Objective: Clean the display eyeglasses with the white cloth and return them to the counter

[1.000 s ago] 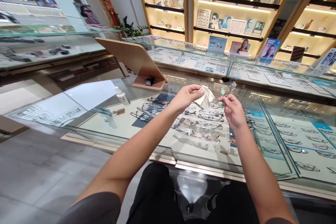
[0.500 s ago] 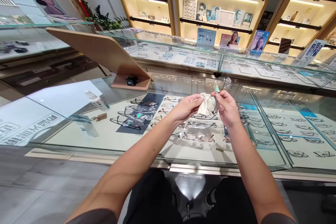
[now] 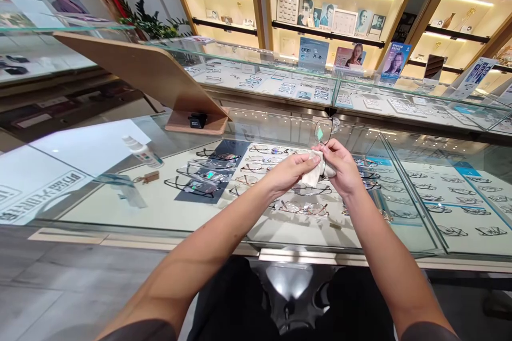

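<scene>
Above the glass counter my two hands meet around a pair of eyeglasses. My right hand is closed, pinching the frame near its middle; one lens stands up above the fingers with a green reflection on it. My left hand is closed on a pale cream cloth. The cloth is folded against the lower part of the eyeglasses and covers most of the other lens. Both hands touch each other at the fingertips.
Several eyeglasses lie in rows around the glass counter. To the left are a white spray bottle, a brown key fob and a tilted wooden mirror stand. Farther display cases run across the back.
The eyeglasses have turned so the upper lens faces me more. My left hand and the cloth have shifted slightly down and right, closer to my right hand. The view has shifted a little.
</scene>
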Demonstrator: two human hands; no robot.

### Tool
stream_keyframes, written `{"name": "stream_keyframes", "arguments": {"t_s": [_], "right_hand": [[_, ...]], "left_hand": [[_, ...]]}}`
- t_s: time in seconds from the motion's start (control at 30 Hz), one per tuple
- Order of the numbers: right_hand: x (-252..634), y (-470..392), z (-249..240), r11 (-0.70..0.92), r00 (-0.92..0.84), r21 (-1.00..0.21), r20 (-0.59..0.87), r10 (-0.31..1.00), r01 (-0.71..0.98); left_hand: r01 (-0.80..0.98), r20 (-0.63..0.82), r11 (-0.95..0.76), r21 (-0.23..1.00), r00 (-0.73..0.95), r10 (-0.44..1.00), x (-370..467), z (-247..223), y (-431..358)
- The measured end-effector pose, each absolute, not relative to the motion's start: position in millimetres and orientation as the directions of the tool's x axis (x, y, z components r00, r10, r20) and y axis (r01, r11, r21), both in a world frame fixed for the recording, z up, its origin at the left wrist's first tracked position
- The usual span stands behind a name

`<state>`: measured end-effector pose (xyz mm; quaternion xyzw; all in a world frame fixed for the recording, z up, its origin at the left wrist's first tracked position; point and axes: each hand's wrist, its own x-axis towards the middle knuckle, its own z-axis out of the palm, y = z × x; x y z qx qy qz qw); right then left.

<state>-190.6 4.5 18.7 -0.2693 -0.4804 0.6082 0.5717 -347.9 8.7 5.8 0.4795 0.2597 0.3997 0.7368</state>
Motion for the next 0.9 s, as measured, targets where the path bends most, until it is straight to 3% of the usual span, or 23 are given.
{"name": "stream_keyframes", "arguments": {"t_s": [0.3, 0.53, 0.73, 0.9], "right_hand": [[-195, 5, 15, 0.059, -0.181, -0.857, 0.175, 0.968, -0.511], [-202, 2, 14, 0.018, -0.183, -0.832, 0.143, 0.973, -0.555], [-204, -3, 14, 0.018, -0.181, -0.860, 0.128, 0.975, -0.510], [-201, -4, 17, 0.063, -0.181, -0.885, 0.163, 0.970, -0.462]], "left_hand": [[-0.277, 0.098, 0.052, 0.960, 0.500, 0.861, -350, 7, 6], [-0.240, 0.235, -0.166, 0.957, 0.298, 0.925, -345, 3, 2], [-0.210, 0.256, -0.215, 0.954, 0.189, 0.948, -343, 0, 2], [-0.167, 0.318, -0.281, 0.945, 0.269, 0.909, -345, 8, -1]]}}
